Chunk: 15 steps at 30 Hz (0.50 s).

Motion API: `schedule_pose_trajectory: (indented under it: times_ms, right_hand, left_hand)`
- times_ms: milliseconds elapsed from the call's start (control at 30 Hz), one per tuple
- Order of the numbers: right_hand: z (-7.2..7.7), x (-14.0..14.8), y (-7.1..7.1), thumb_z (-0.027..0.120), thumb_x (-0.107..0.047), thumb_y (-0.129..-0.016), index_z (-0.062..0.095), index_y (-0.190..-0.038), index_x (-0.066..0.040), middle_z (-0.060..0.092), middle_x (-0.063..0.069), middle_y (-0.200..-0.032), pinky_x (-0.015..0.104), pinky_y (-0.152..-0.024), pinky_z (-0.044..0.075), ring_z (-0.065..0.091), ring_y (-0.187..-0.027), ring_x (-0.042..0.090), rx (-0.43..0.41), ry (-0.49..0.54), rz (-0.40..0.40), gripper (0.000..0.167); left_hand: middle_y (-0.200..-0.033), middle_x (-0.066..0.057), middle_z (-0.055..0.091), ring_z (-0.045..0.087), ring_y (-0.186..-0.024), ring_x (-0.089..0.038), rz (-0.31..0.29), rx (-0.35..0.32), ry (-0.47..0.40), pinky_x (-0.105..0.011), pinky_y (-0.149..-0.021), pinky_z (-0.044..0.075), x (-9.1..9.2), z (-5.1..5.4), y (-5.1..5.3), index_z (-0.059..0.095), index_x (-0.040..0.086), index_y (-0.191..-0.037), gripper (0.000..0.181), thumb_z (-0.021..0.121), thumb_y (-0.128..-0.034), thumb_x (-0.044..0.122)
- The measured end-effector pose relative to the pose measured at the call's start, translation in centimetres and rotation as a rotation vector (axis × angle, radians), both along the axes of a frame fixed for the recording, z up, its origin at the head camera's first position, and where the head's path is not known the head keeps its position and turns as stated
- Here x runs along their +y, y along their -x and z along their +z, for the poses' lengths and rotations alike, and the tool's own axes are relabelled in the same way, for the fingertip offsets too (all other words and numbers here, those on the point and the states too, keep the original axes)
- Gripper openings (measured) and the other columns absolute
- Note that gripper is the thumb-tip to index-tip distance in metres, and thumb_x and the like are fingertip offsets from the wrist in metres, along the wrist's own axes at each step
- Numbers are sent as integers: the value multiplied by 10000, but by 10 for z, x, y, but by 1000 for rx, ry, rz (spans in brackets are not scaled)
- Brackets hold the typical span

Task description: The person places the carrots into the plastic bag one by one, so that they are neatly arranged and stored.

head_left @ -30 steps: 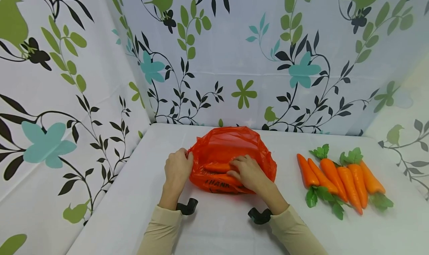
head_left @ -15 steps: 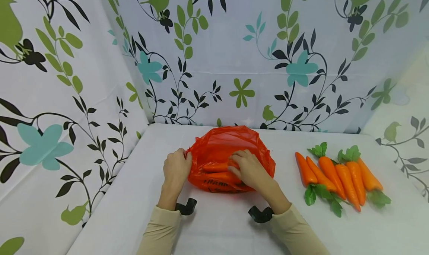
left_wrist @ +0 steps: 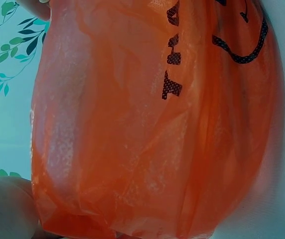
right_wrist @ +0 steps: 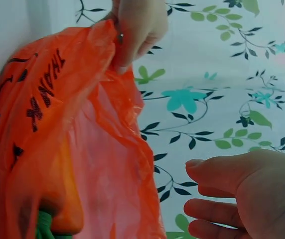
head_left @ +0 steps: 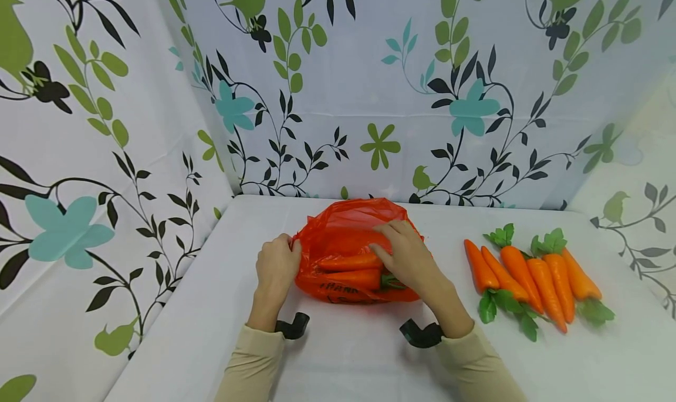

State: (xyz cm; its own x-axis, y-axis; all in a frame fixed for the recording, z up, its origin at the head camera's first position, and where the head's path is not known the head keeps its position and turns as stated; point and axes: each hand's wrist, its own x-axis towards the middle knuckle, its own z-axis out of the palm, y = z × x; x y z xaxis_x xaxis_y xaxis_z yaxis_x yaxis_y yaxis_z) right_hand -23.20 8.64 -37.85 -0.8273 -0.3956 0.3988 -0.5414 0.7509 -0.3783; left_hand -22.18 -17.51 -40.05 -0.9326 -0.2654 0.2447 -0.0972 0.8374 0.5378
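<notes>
Pinching the thin red plastic bag (head_left: 343, 220) at its rim, the left hand (head_left: 277, 262) steadies it on the white table (head_left: 348, 355). The right hand (head_left: 409, 258) is empty near the mouth, fingers loosely spread. Expect light, limp, tear-prone film; grip 2 rim points.

Head view: high, forward-down over table (head_left: 348, 355). Wrist views: close, turned sideways, both sharing red bag (left_wrist: 127, 124).

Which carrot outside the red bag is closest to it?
The leftmost carrot in the loose group to the right of the red plastic bag; the other five carrots all lie farther right.
</notes>
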Motion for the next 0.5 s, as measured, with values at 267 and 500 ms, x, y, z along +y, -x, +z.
schedule_pose_trajectory:
  times_ms: [267,500]
  right_hand:
    - [10,16,1,717,-219,-922,636,-1278,-44,643,146,-1231,481,-989,516,563,-1136,320,-23,61,-89,405]
    - [16,32,4,675,-218,-950,596,-1319,-20,627,182,-1242,524,-996,498,540,-1174,351,-63,89,-173,427]
  left_hand:
    - [-649,-109,625,549,-541,-223,5,3,0,-313,-499,478,0,0,0,664,12,-814,267,583,-975,209]
    - [-646,-108,617,536,-537,-216,9,1,-6,-301,-498,475,0,1,-1,665,7,-823,268,578,-978,207]
